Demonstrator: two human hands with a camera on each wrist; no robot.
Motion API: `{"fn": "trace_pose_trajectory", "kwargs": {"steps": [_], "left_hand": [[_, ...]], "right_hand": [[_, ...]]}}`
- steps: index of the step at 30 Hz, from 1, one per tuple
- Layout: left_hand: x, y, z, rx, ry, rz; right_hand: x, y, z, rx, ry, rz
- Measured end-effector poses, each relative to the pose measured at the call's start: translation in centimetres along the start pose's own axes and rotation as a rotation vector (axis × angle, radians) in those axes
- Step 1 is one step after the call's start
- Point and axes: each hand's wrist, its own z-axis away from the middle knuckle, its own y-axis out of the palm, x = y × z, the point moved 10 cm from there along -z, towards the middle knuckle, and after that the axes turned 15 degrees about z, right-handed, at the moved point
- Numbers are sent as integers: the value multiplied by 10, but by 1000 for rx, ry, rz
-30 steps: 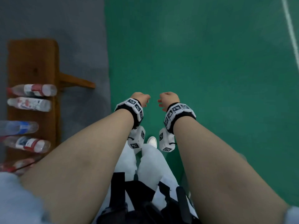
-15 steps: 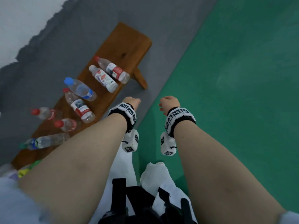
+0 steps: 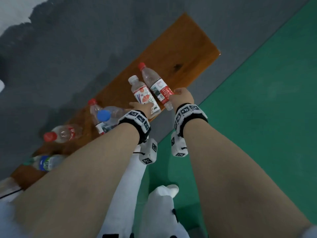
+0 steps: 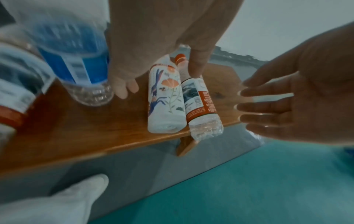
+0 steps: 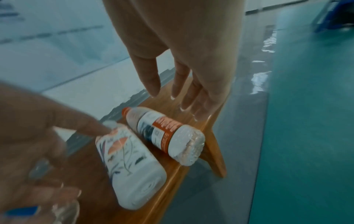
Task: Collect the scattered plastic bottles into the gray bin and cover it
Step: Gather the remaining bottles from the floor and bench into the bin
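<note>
Several plastic bottles lie on a wooden bench (image 3: 188,48). A white flowered bottle (image 3: 145,95) (image 4: 164,98) (image 5: 132,165) and a red-label bottle (image 3: 157,86) (image 4: 201,106) (image 5: 164,134) lie side by side at the bench's near edge. My left hand (image 3: 137,105) (image 4: 161,80) reaches over the flowered bottle with straight fingers, and one fingertip (image 5: 101,128) is at its shoulder. Hovering just past the red-label bottle, my right hand (image 3: 180,95) (image 5: 172,100) has spread fingers (image 4: 249,107) and holds nothing. No gray bin is in view.
Further left on the bench lie a blue-capped bottle (image 3: 109,114) (image 4: 76,60) across a red-capped one (image 3: 94,107), another red-capped bottle (image 3: 63,133) and a blue-and-green-label bottle (image 3: 46,162). Gray floor lies beyond the bench, green floor (image 3: 257,117) to the right. My white-trousered legs stand below.
The head view has swung toward the bench. Both hands moved forward from loosely curled in front of me to outstretched over the two nearest bottles, fingers now straight.
</note>
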Motion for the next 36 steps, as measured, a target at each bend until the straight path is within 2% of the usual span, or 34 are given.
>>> {"fn": "trace_pose_trajectory", "kwargs": {"steps": [4,7,11,16,20,24,28,32,36], "left_hand": [[15,13,-36,-4,-95,89],[23,16,-52,-14,-88,24],[20,10,-60,-64,-110,-114],[20,14,-56,-94,-77,-69],[27,23,-44,-55,13,30],[38,42,-23,74,130,110],[73,68,4,183,141,2],[99,86,13,247,221,-123],[155,122,45,346,245,-202]], "right_hand": [[21,34,-29,-19,-44,252],[22,50,-42,-3,-57,349],[21,59,-53,36,-56,281],[-4,57,-50,26,-15,132],[-37,56,-31,-11,61,-2],[-85,62,-3,-60,206,-72],[-153,70,28,-93,335,-155],[-196,84,46,-113,401,-245],[-277,98,82,-119,497,-384]]}}
